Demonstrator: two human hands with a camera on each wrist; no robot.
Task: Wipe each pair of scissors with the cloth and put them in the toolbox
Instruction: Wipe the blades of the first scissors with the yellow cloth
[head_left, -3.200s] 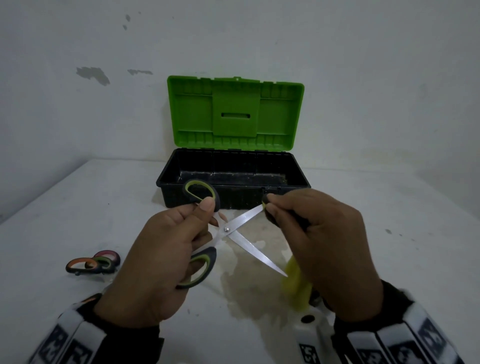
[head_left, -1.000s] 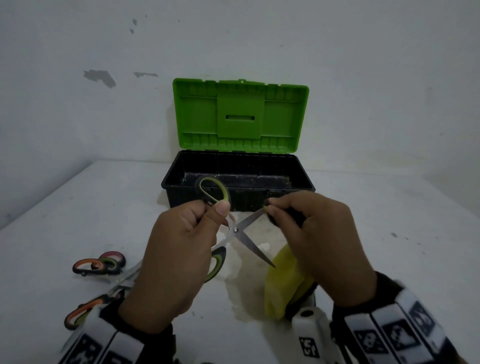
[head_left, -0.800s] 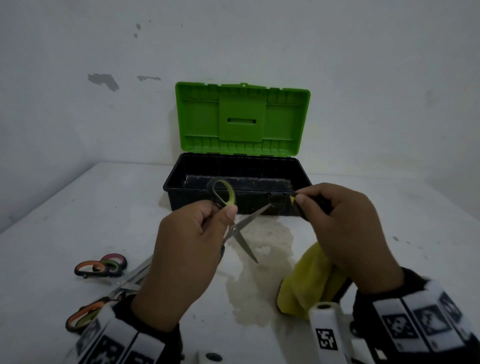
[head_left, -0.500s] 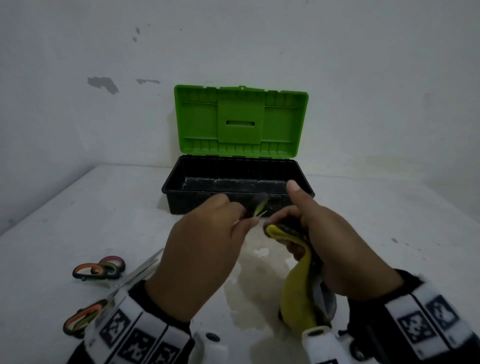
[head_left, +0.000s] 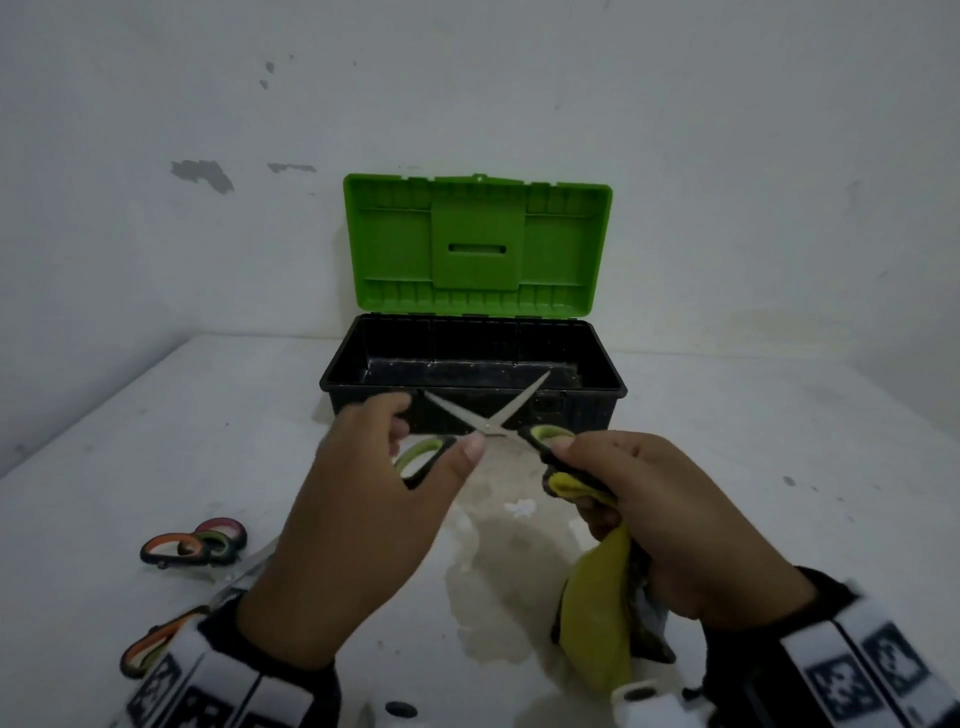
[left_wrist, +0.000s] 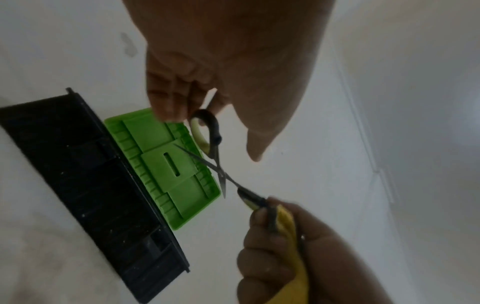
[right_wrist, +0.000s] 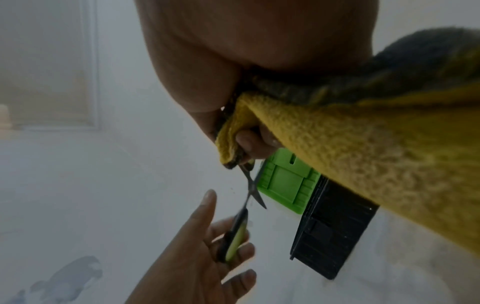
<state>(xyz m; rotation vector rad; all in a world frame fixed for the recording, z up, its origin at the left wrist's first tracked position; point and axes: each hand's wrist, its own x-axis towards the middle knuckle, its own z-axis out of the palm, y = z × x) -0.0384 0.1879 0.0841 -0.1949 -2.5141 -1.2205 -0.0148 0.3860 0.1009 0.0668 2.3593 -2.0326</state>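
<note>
Now the green-handled scissors (head_left: 488, 423) point blades-first at the toolbox (head_left: 597, 387) — flipped since wiping: right hand (head_left: 670, 519) clamps one handle plus yellow cloth (head_left: 597, 618), left hand (head_left: 363, 519) loosely curls round the other.

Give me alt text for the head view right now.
Two hands hold open green-handled scissors before an open toolbox: left hand on one handle, right hand gripping the other plus a yellow cloth. More scissors lie left on the table.

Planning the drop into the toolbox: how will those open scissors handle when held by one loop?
The scissors look rigid but hinged, so the splayed blades may swing. The right hand also holds a limp cloth, so its grip may slip.
</note>
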